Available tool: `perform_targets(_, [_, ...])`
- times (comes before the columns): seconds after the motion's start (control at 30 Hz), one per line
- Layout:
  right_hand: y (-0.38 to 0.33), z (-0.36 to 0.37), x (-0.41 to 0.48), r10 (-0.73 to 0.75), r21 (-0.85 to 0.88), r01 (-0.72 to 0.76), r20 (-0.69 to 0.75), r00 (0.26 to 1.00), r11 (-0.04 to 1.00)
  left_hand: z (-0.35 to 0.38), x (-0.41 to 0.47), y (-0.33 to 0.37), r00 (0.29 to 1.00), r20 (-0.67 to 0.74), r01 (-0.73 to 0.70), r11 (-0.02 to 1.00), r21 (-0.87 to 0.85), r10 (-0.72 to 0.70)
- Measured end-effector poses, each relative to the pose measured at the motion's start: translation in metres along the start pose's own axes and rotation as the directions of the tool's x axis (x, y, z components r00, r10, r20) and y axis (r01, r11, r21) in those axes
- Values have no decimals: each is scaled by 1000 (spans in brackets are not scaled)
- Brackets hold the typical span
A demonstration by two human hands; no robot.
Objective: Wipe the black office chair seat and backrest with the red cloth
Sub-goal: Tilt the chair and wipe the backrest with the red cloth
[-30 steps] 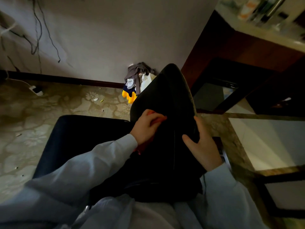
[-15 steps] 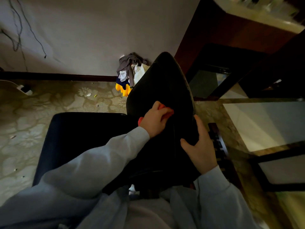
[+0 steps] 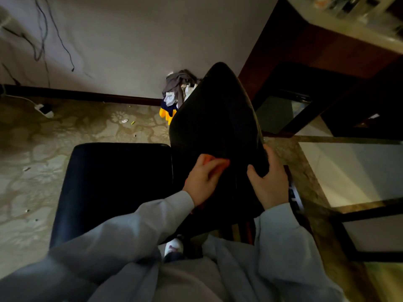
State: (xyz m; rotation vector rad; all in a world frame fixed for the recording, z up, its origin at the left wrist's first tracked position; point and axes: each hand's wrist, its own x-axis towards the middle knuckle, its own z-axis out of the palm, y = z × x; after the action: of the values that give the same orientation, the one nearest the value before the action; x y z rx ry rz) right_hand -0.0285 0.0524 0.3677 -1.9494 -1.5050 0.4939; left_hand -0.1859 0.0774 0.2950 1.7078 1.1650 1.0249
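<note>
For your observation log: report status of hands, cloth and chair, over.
Left hand holds red cloth against backrest. Right hand grips backrest edge. No hand on seat. Nothing blocking.

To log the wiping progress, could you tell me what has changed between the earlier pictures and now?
The left hand slid the red cloth up and rightward over the backrest, then back down, ending about level with the thumb of the right hand. Nothing was picked up or released. The right hand still grips the backrest's right edge, and the seat looks unmoved.
</note>
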Motion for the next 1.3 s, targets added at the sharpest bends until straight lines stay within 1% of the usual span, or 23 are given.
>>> perform_targets(0.07, [5,0,-13,-6,-23,7,14,1000,1000,2,16,4,993,-94,76,997,5,-75])
perform_targets(0.1, [8,1,-21,-10,-28,11,30,999,1000,2,26,6,990,-115,80,997,16,-78])
perform_targets(0.17, [16,2,-37,-35,-14,36,61,998,999,2,48,8,990,-136,44,996,73,-34])
perform_targets(0.2, [18,2,-41,-42,0,42,64,997,999,2,60,9,992,-123,23,993,119,-8])
perform_targets(0.33, [22,2,-44,-25,29,23,48,999,999,-1,91,8,999,30,-32,955,296,24])
perform_targets(0.47, [19,5,-41,-6,16,5,28,1000,1000,-14,92,11,985,163,-111,927,358,55])
perform_targets(0.57, [18,6,-40,32,33,-32,5,999,999,-17,84,18,974,217,-143,919,366,65])
perform_targets(0.67, [17,5,-42,30,69,-30,2,1000,997,-12,63,20,972,210,-173,927,332,106])
perform_targets(0.83, [15,4,-42,24,60,-25,17,1000,998,-1,22,18,955,222,-257,919,298,195])
perform_targets(0.97, [14,2,-44,14,126,-20,51,999,992,7,-6,14,929,255,-340,890,304,268])
perform_targets(1.1, [10,-2,-47,17,259,-44,105,994,965,10,-38,8,906,265,-402,866,297,330])
perform_targets(1.13, [9,-3,-50,23,282,-55,114,993,958,12,-47,4,912,244,-390,884,259,330])
perform_targets(1.17, [9,-2,-53,29,297,-62,114,993,953,14,-56,1,932,200,-340,919,198,302])
perform_targets(1.23, [10,-1,-62,35,292,-62,94,995,955,20,-66,-3,991,33,-130,991,35,129])
perform_targets(1.27, [11,1,-66,42,286,-64,81,996,956,21,-65,-3,998,-64,-22,999,-39,19])
perform_targets(1.3, [13,3,-71,52,282,-70,70,996,957,22,-62,-2,988,-132,65,993,-94,-77])
